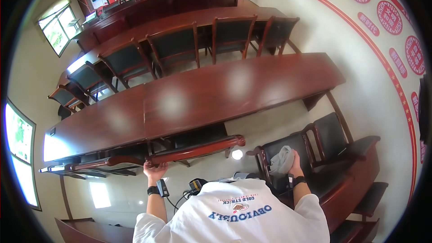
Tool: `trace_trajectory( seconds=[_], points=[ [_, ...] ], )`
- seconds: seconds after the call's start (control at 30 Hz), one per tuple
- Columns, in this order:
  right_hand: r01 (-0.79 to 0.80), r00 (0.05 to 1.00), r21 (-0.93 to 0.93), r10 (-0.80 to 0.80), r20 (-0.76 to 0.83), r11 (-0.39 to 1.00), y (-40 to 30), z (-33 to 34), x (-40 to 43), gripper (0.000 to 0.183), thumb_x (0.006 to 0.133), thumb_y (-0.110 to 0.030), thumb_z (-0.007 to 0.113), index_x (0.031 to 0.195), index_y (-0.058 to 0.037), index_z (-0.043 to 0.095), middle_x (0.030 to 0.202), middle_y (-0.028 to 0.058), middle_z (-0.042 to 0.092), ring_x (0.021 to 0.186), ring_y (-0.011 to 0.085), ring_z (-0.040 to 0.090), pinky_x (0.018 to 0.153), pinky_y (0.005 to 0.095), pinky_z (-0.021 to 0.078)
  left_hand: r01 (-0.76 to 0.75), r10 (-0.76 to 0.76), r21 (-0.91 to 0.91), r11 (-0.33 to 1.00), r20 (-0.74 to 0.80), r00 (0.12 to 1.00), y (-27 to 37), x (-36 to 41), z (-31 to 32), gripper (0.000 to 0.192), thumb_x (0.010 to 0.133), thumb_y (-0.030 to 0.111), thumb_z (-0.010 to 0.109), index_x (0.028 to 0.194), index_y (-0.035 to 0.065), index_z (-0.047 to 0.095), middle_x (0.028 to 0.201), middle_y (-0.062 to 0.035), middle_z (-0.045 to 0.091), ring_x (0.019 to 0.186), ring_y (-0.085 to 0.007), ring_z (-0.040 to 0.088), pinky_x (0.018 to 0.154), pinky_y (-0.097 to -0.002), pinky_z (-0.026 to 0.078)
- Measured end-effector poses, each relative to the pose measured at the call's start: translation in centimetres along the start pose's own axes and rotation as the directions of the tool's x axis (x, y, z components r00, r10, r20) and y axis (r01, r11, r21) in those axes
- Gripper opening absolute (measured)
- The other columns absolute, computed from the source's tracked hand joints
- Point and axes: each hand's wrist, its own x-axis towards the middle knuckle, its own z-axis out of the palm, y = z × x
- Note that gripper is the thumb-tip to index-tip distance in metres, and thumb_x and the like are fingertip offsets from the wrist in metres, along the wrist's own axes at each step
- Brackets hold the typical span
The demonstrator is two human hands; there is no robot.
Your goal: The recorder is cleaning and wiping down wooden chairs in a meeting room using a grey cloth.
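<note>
My left hand (155, 169) grips the left end of a dark red wooden chair's top rail (199, 149), its fingers curled against the wood. This chair stands with its seat partly under a long, glossy wooden table (243, 84). In my right hand (296, 166) is a crumpled grey cloth (282, 160), bunched up and held above a black-padded chair (283, 145) to the right. How far the cloth is from that chair's padding cannot be told. Both wrists carry black straps with small devices.
Another chair back (108, 163) lines the table to the left. Beyond the table runs a row of black-padded chairs (233, 35) along a second table (202, 20). At right, a wooden desk (341, 192) stands by the wall. A cable (177, 202) hangs near my left forearm.
</note>
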Motion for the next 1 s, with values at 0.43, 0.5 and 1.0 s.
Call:
trace_trajectory(
  seconds=[0.43, 0.5, 1.0],
  points=[
    [0.334, 0.925, 0.382, -0.378, 0.043, 0.862, -11.8, 5.3, -2.7, 0.044, 0.087, -0.040, 0.049, 0.115, -0.0072, 0.058, 0.112, 0.0075, 0.061, 0.104, 0.0256, 0.056, 0.092, 0.0407, 0.0448, -0.407, 0.690, 0.630, -0.661, 0.724, 0.000, -14.4, -7.1, 15.9, 0.081, 0.083, 0.042, 0.060, 0.144, 0.0093, 0.018, 0.148, -0.0206, 0.018, 0.136, -0.0385, 0.017, 0.107, -0.0552, 0.016],
    [0.646, 0.750, 0.333, -0.653, -0.106, 0.687, -14.1, 8.0, -4.6, 0.044, 0.090, -0.038, 0.047, 0.119, -0.0061, 0.055, 0.117, 0.0082, 0.058, 0.108, 0.0215, 0.053, 0.095, 0.0358, 0.0422, -0.615, 0.518, 0.382, -0.690, 0.854, -0.052, -15.6, -5.3, 18.4, 0.080, 0.084, 0.038, 0.060, 0.144, 0.0075, 0.018, 0.147, -0.0218, 0.018, 0.136, -0.0391, 0.017, 0.108, -0.0524, 0.016],
    [0.630, 0.332, 0.775, -0.922, -0.197, 0.061, -14.0, 8.2, -17.7, 0.066, 0.088, -0.058, 0.035, 0.139, -0.0152, 0.034, 0.143, 0.0133, 0.034, 0.132, 0.0301, 0.031, 0.109, 0.0526, 0.0222, -0.938, -0.260, 0.308, -0.156, 0.904, 0.340, -39.7, -1.4, 23.4, 0.074, 0.088, 0.027, 0.057, 0.144, 0.0040, 0.014, 0.150, -0.0186, 0.012, 0.138, -0.0317, 0.013, 0.111, -0.0445, 0.013]
  ],
)
